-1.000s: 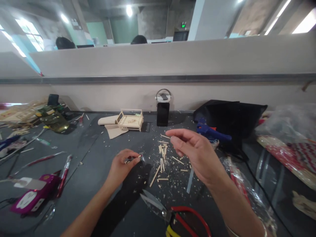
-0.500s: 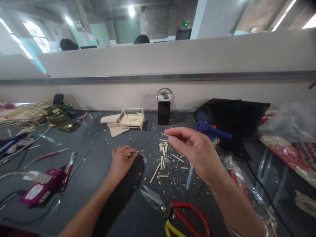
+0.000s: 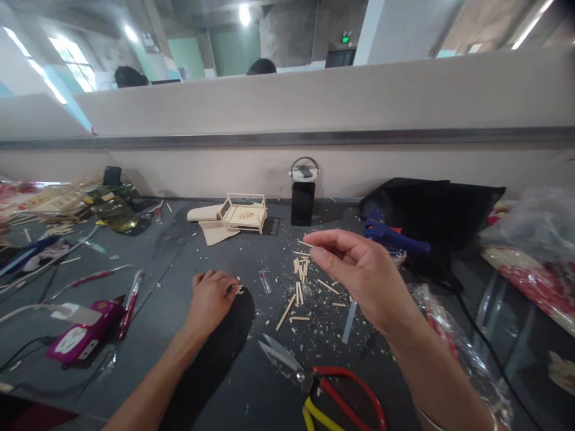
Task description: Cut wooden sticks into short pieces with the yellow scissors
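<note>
My right hand (image 3: 359, 272) hovers over the scattered wooden sticks (image 3: 300, 270), thumb and forefinger pinching a thin wooden stick (image 3: 305, 243). Low on the dark tabletop, my left hand (image 3: 210, 302) has its fingers curled. Small wooden bits (image 3: 239, 288) show at its fingertips, and I cannot make out what lies inside the grip. Behind the hands stands a small wooden frame (image 3: 245, 216) like a miniature bed, with loose bits on its panel. Scissors (image 3: 300, 376) with red and yellow handles lie between my forearms, blades parted.
A phone (image 3: 302, 203) leans upright near the partition (image 3: 251, 164). A blue glue gun (image 3: 395, 236) and a black bag (image 3: 426, 209) are at the right. Leftward are a purple power strip (image 3: 85, 332) and a bottle of yellowish liquid (image 3: 114, 212). A small clear tube (image 3: 265, 281) lies between the hands.
My left hand has shifted left, away from the small clear tube, and wooden bits now show at its fingertips. My right hand keeps its pinch; the view has shifted slightly.
</note>
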Motion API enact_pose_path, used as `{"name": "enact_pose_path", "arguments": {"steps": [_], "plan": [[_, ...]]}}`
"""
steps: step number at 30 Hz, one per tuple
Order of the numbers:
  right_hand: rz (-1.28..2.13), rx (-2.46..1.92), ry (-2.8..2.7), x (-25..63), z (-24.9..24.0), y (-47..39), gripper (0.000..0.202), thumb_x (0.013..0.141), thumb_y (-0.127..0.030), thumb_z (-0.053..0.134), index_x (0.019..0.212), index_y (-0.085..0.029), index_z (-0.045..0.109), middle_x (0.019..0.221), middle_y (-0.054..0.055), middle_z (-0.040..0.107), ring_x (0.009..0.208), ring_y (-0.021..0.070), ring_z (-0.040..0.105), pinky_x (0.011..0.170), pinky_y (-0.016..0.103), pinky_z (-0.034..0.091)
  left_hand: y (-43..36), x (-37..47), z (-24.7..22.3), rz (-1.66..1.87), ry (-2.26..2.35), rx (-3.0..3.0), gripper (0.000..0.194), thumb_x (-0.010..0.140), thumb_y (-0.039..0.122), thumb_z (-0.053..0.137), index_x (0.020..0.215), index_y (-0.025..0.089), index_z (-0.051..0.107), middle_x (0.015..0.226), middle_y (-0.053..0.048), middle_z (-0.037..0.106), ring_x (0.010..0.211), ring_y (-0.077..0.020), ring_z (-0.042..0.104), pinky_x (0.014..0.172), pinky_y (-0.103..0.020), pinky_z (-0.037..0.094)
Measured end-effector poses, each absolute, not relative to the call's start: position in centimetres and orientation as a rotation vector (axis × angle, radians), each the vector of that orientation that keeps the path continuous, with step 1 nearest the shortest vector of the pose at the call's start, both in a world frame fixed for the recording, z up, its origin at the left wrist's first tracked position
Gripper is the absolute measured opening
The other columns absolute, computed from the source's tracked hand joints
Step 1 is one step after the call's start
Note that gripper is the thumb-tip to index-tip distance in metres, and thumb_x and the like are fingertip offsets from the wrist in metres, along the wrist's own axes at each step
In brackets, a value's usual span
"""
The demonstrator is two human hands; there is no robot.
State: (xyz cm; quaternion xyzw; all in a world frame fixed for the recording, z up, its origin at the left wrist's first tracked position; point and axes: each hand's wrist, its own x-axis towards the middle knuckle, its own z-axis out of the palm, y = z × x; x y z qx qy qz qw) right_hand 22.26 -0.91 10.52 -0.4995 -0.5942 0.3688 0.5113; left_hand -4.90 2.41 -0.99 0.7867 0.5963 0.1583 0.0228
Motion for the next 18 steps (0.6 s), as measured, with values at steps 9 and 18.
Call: {"name": "enact_pose_path", "arguments": {"steps": [9, 18], "plan": [[0.881, -1.219, -1.411, 22.3, 10.8, -1.2, 0.017, 0.081, -0.030, 0.067, 0.095, -0.022, 0.073, 0.073, 0.000, 0.065, 0.061, 0.0125, 0.054, 0.055, 0.027, 0.043, 2.2, -4.7, -0.5, 0.469, 1.838, 2.407, 0.021, 0.081, 0.015, 0.056, 0.084, 0.024, 0.074, 0.089, -0.006, 0.074, 0.088, -0.0269, 0.063, 0.080, -0.041, 0.032], [0.848, -1.185, -1.385, 23.0, 10.9, -1.0, 0.015, 0.083, -0.029, 0.067, 0.095, -0.023, 0.074, 0.066, -0.003, 0.060, 0.058, 0.0102, 0.048, 0.051, 0.024, 0.037, 3.0, -3.6, 1.9, 0.858, 1.638, 2.265, 0.015, 0.083, 0.024, 0.055, 0.075, 0.022, 0.068, 0.075, -0.001, 0.069, 0.073, -0.0200, 0.062, 0.072, -0.034, 0.041]]}}
